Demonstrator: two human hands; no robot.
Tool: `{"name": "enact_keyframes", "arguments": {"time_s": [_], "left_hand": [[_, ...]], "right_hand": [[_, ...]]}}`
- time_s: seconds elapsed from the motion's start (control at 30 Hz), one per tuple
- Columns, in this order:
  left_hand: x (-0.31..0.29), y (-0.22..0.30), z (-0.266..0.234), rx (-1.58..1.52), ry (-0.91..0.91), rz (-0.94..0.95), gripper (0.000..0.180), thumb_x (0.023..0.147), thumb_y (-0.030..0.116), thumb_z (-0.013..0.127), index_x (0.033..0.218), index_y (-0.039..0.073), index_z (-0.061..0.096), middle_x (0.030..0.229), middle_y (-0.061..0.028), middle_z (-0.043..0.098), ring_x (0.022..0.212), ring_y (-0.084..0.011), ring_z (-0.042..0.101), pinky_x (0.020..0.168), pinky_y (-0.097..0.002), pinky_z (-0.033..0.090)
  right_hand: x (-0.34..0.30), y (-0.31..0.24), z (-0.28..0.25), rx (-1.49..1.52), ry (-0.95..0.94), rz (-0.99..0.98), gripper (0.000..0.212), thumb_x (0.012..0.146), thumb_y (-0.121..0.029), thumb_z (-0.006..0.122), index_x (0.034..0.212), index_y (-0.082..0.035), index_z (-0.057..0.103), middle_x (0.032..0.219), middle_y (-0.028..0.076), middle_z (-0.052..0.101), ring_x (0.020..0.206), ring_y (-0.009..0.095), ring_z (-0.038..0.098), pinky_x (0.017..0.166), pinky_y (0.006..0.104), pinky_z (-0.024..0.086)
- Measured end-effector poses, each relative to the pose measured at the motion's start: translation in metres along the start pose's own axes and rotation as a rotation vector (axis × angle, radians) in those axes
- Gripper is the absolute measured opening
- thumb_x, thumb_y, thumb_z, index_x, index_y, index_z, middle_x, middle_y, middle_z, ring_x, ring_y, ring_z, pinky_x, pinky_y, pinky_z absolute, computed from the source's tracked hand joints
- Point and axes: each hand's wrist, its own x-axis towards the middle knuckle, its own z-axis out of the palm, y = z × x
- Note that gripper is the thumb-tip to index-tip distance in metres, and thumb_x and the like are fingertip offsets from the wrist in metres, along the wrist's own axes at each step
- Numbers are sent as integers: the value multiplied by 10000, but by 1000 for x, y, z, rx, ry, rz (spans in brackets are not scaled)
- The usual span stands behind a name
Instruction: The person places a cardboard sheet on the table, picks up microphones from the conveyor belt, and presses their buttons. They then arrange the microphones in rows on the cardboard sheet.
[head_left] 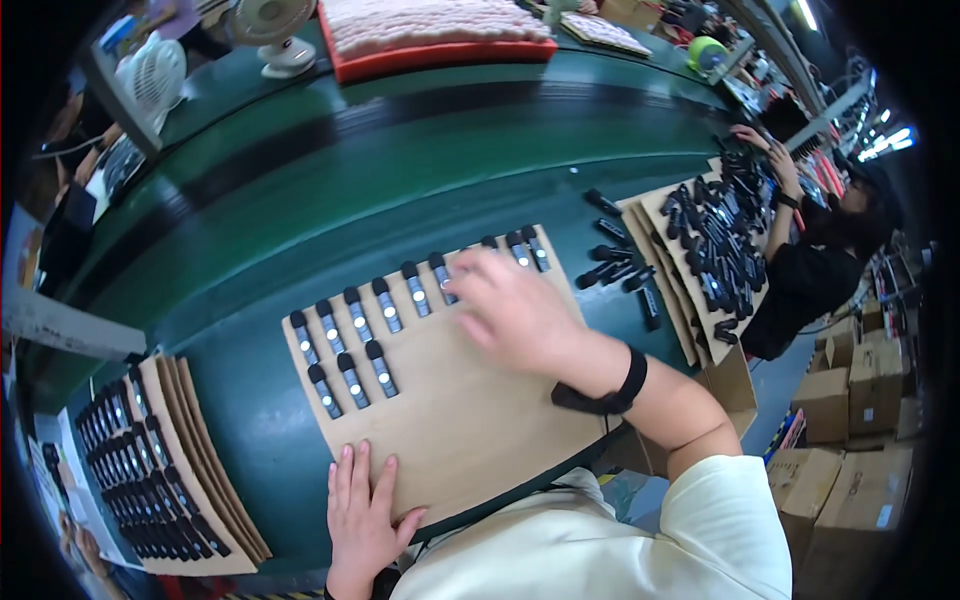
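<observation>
A flat cardboard sheet lies before me with small microphones on it, dark grey sticks with black foam tips and bright round spots. Several form a row along its far edge, and a shorter second row sits at the left. My left hand rests open on the near left edge, fingers spread flat. Over the far row reaches my right hand, slightly blurred, thumb apart from the bent fingers. Its fingertips are beside or touching a microphone; others are partly hidden behind it. I see nothing held in it.
Stacked cardboard sheets with rows of microphones stand at the left. At the right, a heap of loose microphones covers more cardboard, with a co-worker's hand beside it. Beyond are a green conveyor belt, a red tray and fans.
</observation>
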Motion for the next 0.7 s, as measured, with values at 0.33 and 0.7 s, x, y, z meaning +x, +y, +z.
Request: {"name": "enact_keyframes", "arguments": {"time_s": [0.33, 0.7], "left_hand": [[0, 2, 2, 3, -14, -11, 792, 698, 312, 774, 1393, 83, 470, 1520, -249, 317, 1421, -445, 267, 1145, -581, 209], [-2, 0, 5, 48, -9, -16, 757, 741, 390, 757, 1382, 91, 488, 1509, -238, 334, 1409, -448, 280, 1134, -590, 222]], "right_hand": [[-28, 82, -56, -147, 57, 209, 226, 820, -106, 702, 1027, -74, 618, 1136, 102, 587, 1037, 315, 597, 858, 385, 506], [-44, 129, -87, -105, 116, 338, 178, 828, -82, 683, 990, -28, 632, 1044, 136, 620, 1006, 333, 609, 849, 373, 511]]}}
